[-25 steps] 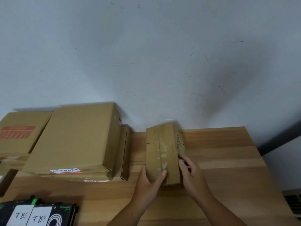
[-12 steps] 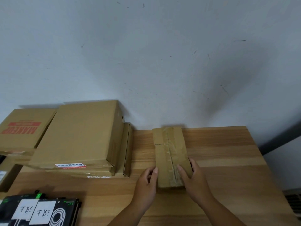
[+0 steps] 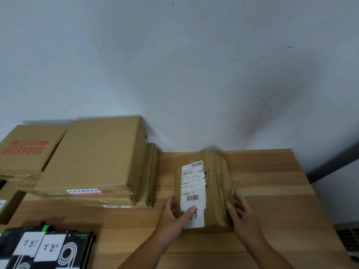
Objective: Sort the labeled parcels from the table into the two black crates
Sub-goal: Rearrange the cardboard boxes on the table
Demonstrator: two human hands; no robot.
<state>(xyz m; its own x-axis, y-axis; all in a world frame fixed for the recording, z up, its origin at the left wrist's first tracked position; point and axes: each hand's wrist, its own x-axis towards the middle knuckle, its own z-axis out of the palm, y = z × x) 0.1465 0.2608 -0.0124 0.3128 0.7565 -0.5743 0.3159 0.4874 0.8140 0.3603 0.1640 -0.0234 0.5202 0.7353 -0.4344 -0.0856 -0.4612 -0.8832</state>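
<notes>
Gripping the parcel (image 3: 217,191) at its near end with left hand (image 3: 172,216) and right hand (image 3: 242,216). Pointing lengthwise toward the wall (image 3: 194,74), label (image 3: 193,183) up.

I see pale grey wall (image 3: 174,65) filling upper frame, scuffed with small dark marks; soft shadow (image 3: 272,111) at right. Wooden table (image 3: 272,181) butts against wall. Dark strip (image 3: 334,164) beyond table's right edge; slatted vent (image 3: 347,237) low right.
</notes>
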